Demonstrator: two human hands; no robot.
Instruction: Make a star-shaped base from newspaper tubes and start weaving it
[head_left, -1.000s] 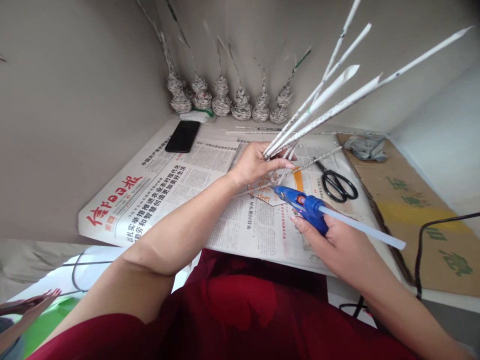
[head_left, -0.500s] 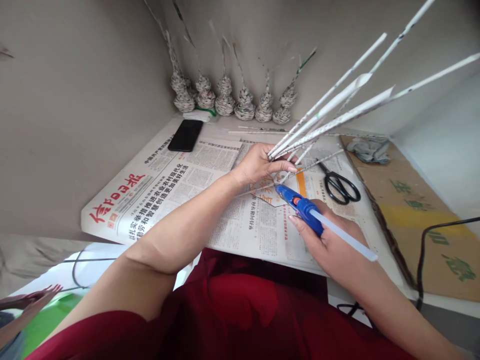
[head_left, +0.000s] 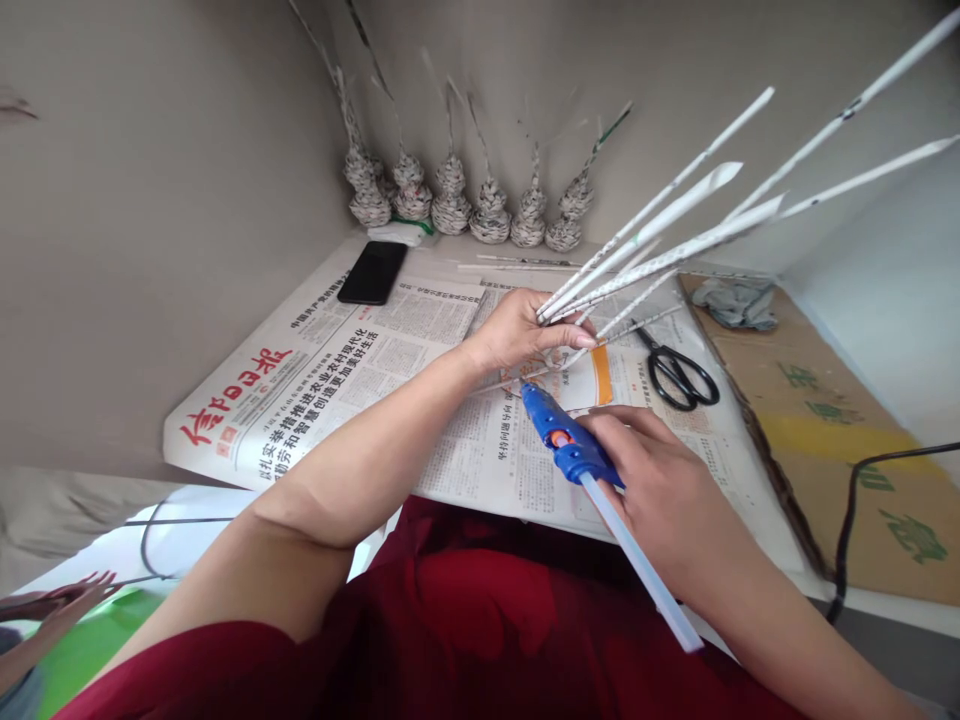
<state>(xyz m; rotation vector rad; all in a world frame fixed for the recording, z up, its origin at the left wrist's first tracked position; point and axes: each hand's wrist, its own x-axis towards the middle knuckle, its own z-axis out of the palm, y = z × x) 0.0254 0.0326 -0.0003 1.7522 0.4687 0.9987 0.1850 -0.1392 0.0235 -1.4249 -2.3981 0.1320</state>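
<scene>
Several rolled paper sticks [head_left: 660, 210] fan up and to the right from my left hand [head_left: 529, 330], whose fingers are closed around their lower ends. Other paper sticks cross low beneath that hand, just over the newspaper [head_left: 420, 320]. In my right hand [head_left: 652, 480] is a blue hot glue gun [head_left: 562, 440], its nozzle pointing up and left toward the crossing sticks below my left hand. A long translucent glue stick [head_left: 645, 570] sticks out of its back. Whether the nozzle touches a paper stick I cannot tell.
Black scissors [head_left: 682, 378] lie right of my hands, beside a cardboard sheet [head_left: 847, 430] with a crumpled cloth [head_left: 735, 300]. A black phone [head_left: 373, 272] rests at the left. Woven paper gourds [head_left: 490, 210] line the wall. Another person's hand [head_left: 82, 595] shows at lower left.
My right hand has turned the glue gun, and its nozzle has moved left and slightly down. The paper sticks in my left hand have tilted a little lower.
</scene>
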